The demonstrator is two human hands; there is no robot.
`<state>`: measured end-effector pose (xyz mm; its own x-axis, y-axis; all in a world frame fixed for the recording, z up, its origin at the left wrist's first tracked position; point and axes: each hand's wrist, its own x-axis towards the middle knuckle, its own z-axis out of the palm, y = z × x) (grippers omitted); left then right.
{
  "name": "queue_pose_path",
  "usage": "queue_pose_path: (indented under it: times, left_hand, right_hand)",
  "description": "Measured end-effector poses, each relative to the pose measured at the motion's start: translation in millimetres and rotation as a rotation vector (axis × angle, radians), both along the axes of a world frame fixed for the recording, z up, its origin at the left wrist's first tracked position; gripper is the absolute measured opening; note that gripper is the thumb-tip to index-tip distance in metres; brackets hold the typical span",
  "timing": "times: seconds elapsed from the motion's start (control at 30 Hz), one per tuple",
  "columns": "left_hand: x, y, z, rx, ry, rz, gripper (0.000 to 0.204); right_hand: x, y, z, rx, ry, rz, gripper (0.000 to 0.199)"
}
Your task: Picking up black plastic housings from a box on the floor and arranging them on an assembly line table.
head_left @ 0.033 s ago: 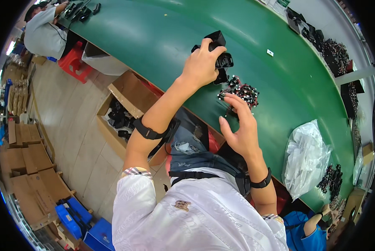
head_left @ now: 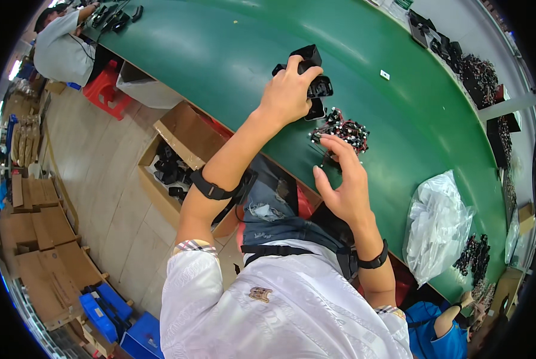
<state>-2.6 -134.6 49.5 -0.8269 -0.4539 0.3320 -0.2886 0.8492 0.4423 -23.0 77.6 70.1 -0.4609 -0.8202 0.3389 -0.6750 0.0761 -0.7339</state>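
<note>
My left hand [head_left: 286,94] is closed over one of several black plastic housings [head_left: 320,87] clustered on the green table [head_left: 220,57]. The fingers hide part of the group, and the housings look hollow like open shells. Nearer to me lies a tangled bundle of thin red and black wires with small white connectors [head_left: 353,135]. Beside that bundle hovers my right hand [head_left: 347,182], its thumb and fingers apart and holding nothing I can see.
A cardboard box [head_left: 160,173] of black parts stands below the table's edge on my left. Clear plastic bags [head_left: 438,227] lie on the table to the right. A small white piece [head_left: 385,75] sits farther back. Two other people work at the table, far left and lower right.
</note>
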Motion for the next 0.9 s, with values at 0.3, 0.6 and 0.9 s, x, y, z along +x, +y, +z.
queue_pose_path:
  times: [0.3, 0.6, 0.9]
  left_hand:
    - [6.9, -11.0, 1.0, -0.082, -0.119, 0.022, 0.066]
    - [26.5, -20.7, 15.2, -0.041, -0.153, 0.038, 0.070]
    - [251.8, -42.5, -135.8, 0.486, 0.898, 0.939, 0.020]
  right_hand:
    - [-3.0, 11.3, 5.5, 0.044, -0.113, -0.027, 0.045]
    - [12.4, -1.9, 2.0, 0.008, 0.117, 0.017, 0.043]
    - [32.4, -44.4, -41.7, 0.102, 0.053, 0.313, 0.023]
